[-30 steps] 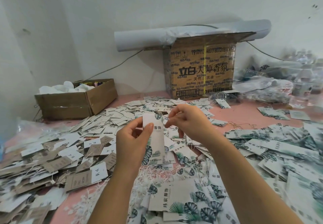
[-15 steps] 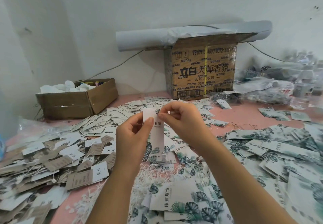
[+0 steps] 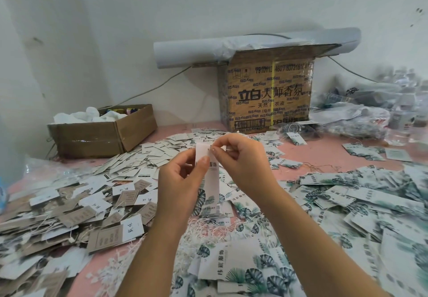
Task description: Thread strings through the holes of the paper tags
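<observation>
1 leaf-printed paper tag (image 3: 212, 176) is held upright, pinched by the left hand (image 3: 180, 181) — its top edge is pinched by the right hand (image 3: 240, 157).

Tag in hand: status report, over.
Left hand holds tag upright by its edge. Right hand pinches tag's top end; string too fine to see. Loose tags heaped on table below, nothing blocking.

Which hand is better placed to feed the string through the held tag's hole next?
Right. The left hand grips the held tag upright by its side, steadying it, while the right hand pinches at the tag's top end, where the hole likely is. The string itself is too thin to see.
</observation>
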`<state>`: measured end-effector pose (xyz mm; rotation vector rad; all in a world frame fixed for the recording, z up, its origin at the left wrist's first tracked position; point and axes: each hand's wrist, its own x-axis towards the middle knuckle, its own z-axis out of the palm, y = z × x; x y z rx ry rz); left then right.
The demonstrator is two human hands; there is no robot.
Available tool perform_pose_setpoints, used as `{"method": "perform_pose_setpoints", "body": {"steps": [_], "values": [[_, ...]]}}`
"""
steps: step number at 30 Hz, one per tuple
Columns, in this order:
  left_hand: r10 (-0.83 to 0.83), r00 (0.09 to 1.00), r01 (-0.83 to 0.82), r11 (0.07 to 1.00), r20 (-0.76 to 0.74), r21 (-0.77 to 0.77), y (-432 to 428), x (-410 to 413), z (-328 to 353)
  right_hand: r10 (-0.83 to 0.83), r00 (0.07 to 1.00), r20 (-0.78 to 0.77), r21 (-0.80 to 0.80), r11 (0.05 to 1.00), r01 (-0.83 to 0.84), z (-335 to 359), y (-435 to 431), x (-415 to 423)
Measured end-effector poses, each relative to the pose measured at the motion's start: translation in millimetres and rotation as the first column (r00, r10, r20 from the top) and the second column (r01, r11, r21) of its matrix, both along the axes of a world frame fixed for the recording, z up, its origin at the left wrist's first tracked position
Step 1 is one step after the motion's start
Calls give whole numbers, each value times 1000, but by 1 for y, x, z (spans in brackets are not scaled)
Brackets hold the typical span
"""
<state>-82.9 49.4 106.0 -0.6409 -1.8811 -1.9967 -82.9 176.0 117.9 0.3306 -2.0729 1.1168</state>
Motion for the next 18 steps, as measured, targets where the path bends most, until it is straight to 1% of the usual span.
{"method": "perform_pose_setpoints", "body": {"steps": [4, 6, 10, 12, 15, 18], "values": [[-13, 1000, 13, 1000, -24, -10, 1, 0, -1, 5, 1000, 17, 21, 1000, -5, -2, -1, -1], [-23, 1000, 23, 1000, -2, 4, 2, -1, -2, 7, 1000, 22, 9, 1000, -7, -2, -1, -1], [-66, 993, 55, 991, 96, 119, 4, -3, -3, 63, 997, 35, -80, 995, -60, 1, 1, -1], [-97, 987, 76, 984, 130, 160, 2, -5, -3, 123, 990, 64, -133, 985, -113, 2, 0, -1], [-68, 991, 56, 993, 113, 104, -1, -7, -4, 212, 970, 121, -154, 969, -193, 0, -1, -2], [-37, 992, 25, 994, 117, 102, -4, -10, -7, 226, 961, 161, -127, 970, -206, -3, -2, -5]]}}
